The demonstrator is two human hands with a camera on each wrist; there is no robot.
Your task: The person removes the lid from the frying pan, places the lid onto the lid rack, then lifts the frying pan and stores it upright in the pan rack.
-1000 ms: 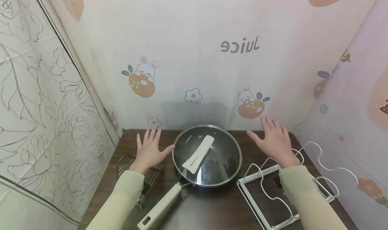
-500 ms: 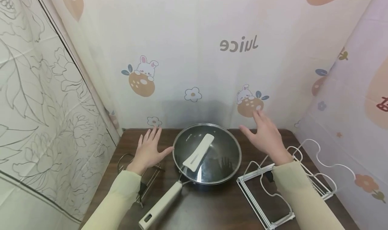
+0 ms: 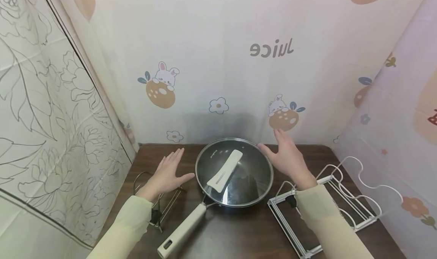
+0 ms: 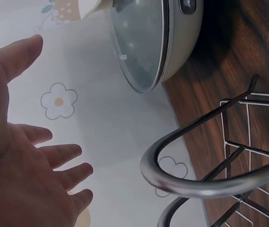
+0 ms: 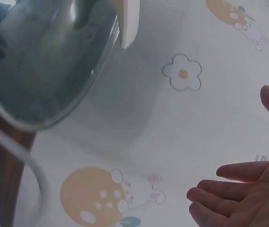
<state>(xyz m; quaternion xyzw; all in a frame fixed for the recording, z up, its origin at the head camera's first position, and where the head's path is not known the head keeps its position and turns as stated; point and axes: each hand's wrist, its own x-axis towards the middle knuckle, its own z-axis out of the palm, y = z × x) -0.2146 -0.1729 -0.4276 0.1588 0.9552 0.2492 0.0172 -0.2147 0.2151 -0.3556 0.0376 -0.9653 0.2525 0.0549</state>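
A cream frying pan (image 4: pixel 189 40) stands mid-table under a glass lid (image 3: pixel 254 177) with an upright, flared white handle (image 3: pixel 225 171). The long pan handle (image 3: pixel 182 230) points to the front left. My left hand (image 3: pixel 165 176) is held in the air left of the pan, fingers extended and thumb toward the lid, touching nothing. On the other side my right hand (image 3: pixel 289 158) hovers beside the lid's right rim, fingers straight and holding nothing. Both wrist views show the palms bare, the left hand (image 4: pixel 28 165) and the right hand (image 5: pixel 243 194) alike.
Below my left hand a dark metal wire rack (image 3: pixel 169 204) stands on the brown wooden table (image 3: pixel 235 238). A white wire rack (image 3: pixel 285 225) with wavy bars lies at the right, partly behind my right sleeve. Patterned curtains (image 3: pixel 218 62) hang behind and at both sides.
My right hand has moved left, closer to the lid. My left hand has shifted slightly lower and turned a little. The pan, lid and racks have stayed where they were.
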